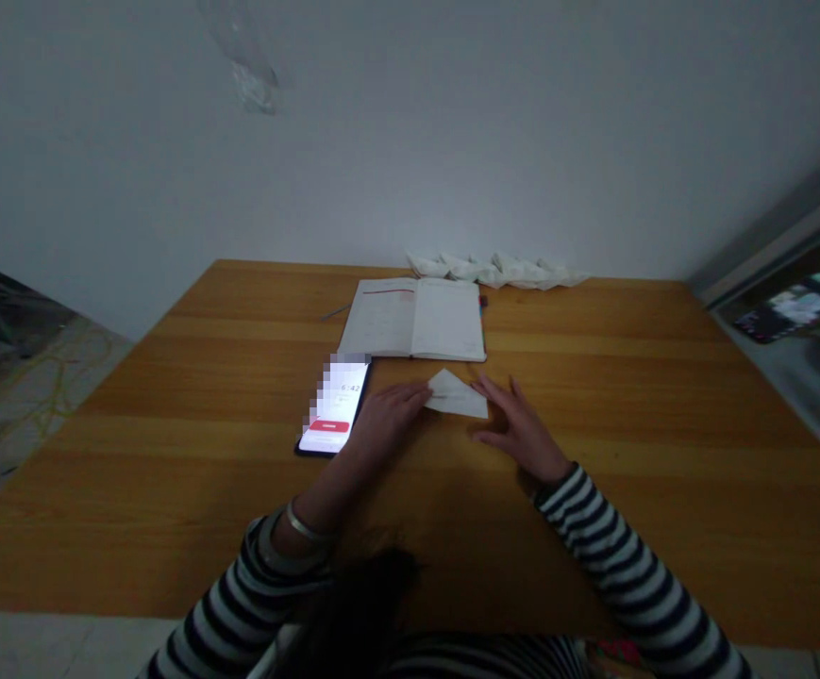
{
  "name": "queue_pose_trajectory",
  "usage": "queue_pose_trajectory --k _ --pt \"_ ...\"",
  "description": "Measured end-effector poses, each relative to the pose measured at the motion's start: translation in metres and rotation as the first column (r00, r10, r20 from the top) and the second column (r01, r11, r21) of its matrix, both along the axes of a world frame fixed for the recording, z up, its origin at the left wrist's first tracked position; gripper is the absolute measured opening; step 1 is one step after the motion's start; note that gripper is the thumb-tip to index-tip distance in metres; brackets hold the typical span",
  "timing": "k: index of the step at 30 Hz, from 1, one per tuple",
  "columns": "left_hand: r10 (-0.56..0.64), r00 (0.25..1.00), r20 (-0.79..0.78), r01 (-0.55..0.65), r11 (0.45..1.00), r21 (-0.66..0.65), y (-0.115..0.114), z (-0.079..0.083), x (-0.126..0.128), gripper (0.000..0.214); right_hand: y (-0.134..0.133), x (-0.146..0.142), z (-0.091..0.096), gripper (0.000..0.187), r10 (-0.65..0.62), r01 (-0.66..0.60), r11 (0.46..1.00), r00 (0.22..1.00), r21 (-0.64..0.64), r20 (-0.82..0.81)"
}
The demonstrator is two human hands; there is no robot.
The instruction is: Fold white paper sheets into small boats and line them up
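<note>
A small folded piece of white paper, pointed at the top, lies on the wooden table in front of me. My left hand rests at its left edge, fingers stretched out side by side with the tips touching the paper; its thumb is hidden. On the other side, my right hand is open with its fingers apart, and the forefinger reaches the paper's right edge. Just left of my left hand is a phone with its screen lit. An open notebook lies beyond the paper.
Along the table's far edge, behind the notebook, lies a row of white folded paper pieces. A pale wall rises directly behind the table. Clear plastic hangs on the wall at upper left. Another lit screen shows at far right.
</note>
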State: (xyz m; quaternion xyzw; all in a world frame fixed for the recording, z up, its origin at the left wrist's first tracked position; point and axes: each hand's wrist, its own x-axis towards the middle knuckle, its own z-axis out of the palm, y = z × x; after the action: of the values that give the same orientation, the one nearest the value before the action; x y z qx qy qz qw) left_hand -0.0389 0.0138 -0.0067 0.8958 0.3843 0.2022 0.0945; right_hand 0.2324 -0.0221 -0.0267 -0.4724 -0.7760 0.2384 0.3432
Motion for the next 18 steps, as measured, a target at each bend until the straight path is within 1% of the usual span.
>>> queue_pose_trajectory --k 1,2,3,4,6,7,9,11,12,14,16,17,18 --pt "0.044 0.998 0.053 -0.042 0.998 -0.035 -0.002 0.005 0.001 0.031 -0.001 -0.002 0.001 0.066 -0.001 0.002 1.000 0.999 0.014 -0.042" --pt "0.090 0.990 0.108 -0.081 0.993 -0.086 -0.005 0.009 0.002 0.027 -0.003 -0.005 0.003 0.048 -0.018 0.020 1.000 0.994 0.016 -0.103" --pt "0.123 0.979 0.160 -0.099 0.984 -0.150 -0.007 0.014 0.003 0.025 -0.006 -0.009 0.004 0.031 -0.048 0.049 0.999 0.983 0.000 -0.177" --pt "0.136 0.969 0.204 -0.090 0.971 -0.220 -0.009 0.019 0.005 0.023 -0.008 -0.013 0.006 0.019 -0.093 0.085 0.995 0.962 -0.043 -0.256" --pt "0.123 0.960 0.253 -0.024 0.932 -0.361 -0.012 0.026 0.007 0.025 -0.012 -0.020 0.010 0.019 -0.210 0.151 0.973 0.890 -0.172 -0.404" --pt "0.115 0.957 0.267 0.011 0.903 -0.430 -0.013 0.028 0.008 0.029 -0.013 -0.022 0.011 0.020 -0.255 0.157 0.958 0.845 -0.239 -0.469" --pt "0.099 0.958 0.268 0.069 0.830 -0.553 -0.012 0.030 0.010 0.037 -0.013 -0.025 0.014 0.025 -0.293 0.095 0.931 0.771 -0.353 -0.565" --pt "0.093 0.963 0.254 0.096 0.759 -0.644 -0.011 0.029 0.010 0.041 -0.010 -0.025 0.015 0.028 -0.289 -0.014 0.896 0.741 -0.444 -0.606" --pt "0.108 0.961 0.254 0.095 0.735 -0.671 -0.010 0.029 0.011 0.043 -0.009 -0.025 0.015 0.028 -0.293 -0.051 0.874 0.738 -0.483 -0.608" --pt "0.177 0.942 0.285 0.078 0.710 -0.700 -0.009 0.026 0.012 0.041 -0.007 -0.026 0.013 0.030 -0.333 -0.059 0.842 0.726 -0.536 -0.602" --pt "0.273 0.900 0.338 0.058 0.696 -0.715 -0.009 0.023 0.015 0.034 -0.007 -0.029 0.010 0.033 -0.399 -0.016 0.828 0.685 -0.560 -0.610" --pt "0.320 0.878 0.356 0.043 0.689 -0.723 -0.009 0.022 0.016 0.037 -0.008 -0.030 0.009 0.035 -0.424 0.004 0.826 0.663 -0.564 -0.617" --pt "0.364 0.858 0.362 0.019 0.682 -0.731 -0.009 0.020 0.017 0.046 -0.008 -0.032 0.008 0.035 -0.437 0.011 0.824 0.648 -0.567 -0.623"
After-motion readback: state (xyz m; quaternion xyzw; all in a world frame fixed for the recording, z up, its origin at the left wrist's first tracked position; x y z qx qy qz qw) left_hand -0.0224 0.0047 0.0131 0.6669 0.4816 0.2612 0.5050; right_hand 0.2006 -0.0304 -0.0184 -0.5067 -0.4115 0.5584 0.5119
